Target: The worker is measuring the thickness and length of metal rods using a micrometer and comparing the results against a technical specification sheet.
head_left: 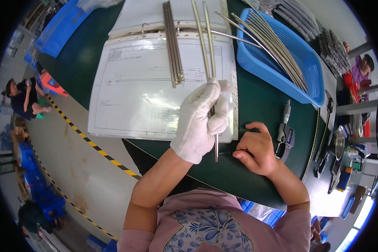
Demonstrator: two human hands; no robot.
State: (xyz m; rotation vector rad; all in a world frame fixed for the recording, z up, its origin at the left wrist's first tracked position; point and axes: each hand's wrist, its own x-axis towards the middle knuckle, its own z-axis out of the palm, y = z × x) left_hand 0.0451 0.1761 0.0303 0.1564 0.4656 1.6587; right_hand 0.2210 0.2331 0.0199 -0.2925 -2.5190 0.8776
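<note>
My left hand, in a white glove, is closed around slender metal rods. Two rods extend beyond the fingers over an open binder, and one rod end shows below the glove. Just right of that end, my bare right hand pinches a small, thin, dark tool. Its tip points at the rod end; whether it touches cannot be made out. Several darker rods lie in a bunch on the drawing in the binder.
A blue plastic basket at the back right holds several long rods, some jutting over its left side. A digital micrometer lies right of my right hand. Bagged parts sit farther right. Another person sits across the aisle at left.
</note>
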